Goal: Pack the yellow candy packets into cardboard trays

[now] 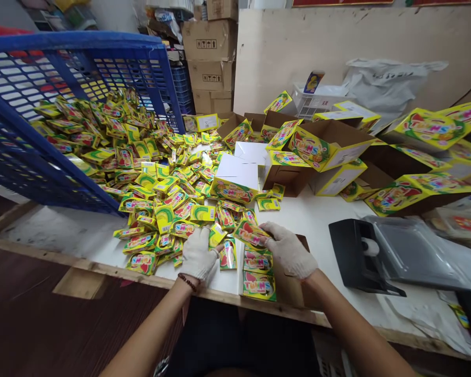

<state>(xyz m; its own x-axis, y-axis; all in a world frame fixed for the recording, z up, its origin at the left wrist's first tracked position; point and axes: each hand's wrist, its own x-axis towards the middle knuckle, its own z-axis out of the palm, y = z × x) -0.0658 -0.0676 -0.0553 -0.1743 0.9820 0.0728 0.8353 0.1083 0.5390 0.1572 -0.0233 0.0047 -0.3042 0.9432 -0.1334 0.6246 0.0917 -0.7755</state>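
Note:
My left hand [200, 255], in a white knit glove, is closed on a small yellow-green candy packet [217, 235] at the edge of the heap. My right hand [288, 248], gloved too, grips another packet [251, 233] over an open cardboard box [288, 285]. Inside that box, packets with pink-and-blue lettering [259, 284] lie face up along its left side. One loose packet [228, 254] rests on the white tabletop between my left hand and the box. A large heap of packets [168, 201] spreads to the left.
A blue plastic crate [98, 42] lies tipped at the left, packets spilling out. Printed display boxes [312, 146] crowd the back and right. Nearer on the right stand a black tape dispenser [357, 259] and a clear plastic tray [412, 251]. Brown cartons [210, 42] are stacked behind.

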